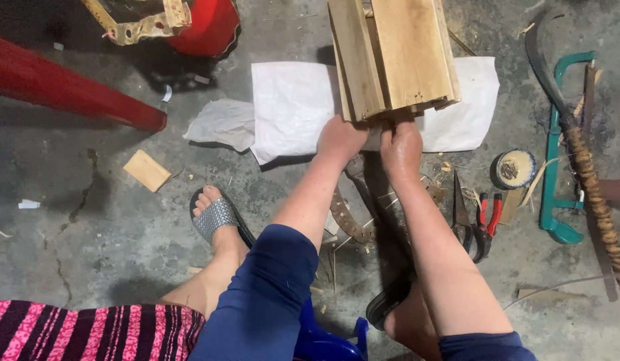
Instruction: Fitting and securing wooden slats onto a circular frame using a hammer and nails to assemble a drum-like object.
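A bundle of pale wooden slats [390,57] stands on end on a white sheet [293,107] spread on the concrete floor. My left hand [340,138] grips the bundle's lower left corner. My right hand [400,146] holds its lower edge just beside, fingers tucked under the wood. Both forearms reach forward from blue sleeves. My feet in sandals [218,217] rest on the floor below.
Red-handled pliers [487,224], a dark blade [460,207], a roll of twine [514,168], a green-framed saw [557,140] and a long curved knife with wrapped handle [587,174] lie right. A small wood block [147,170] and red plastic pieces [69,90] lie left. A blue stool [327,341] is under me.
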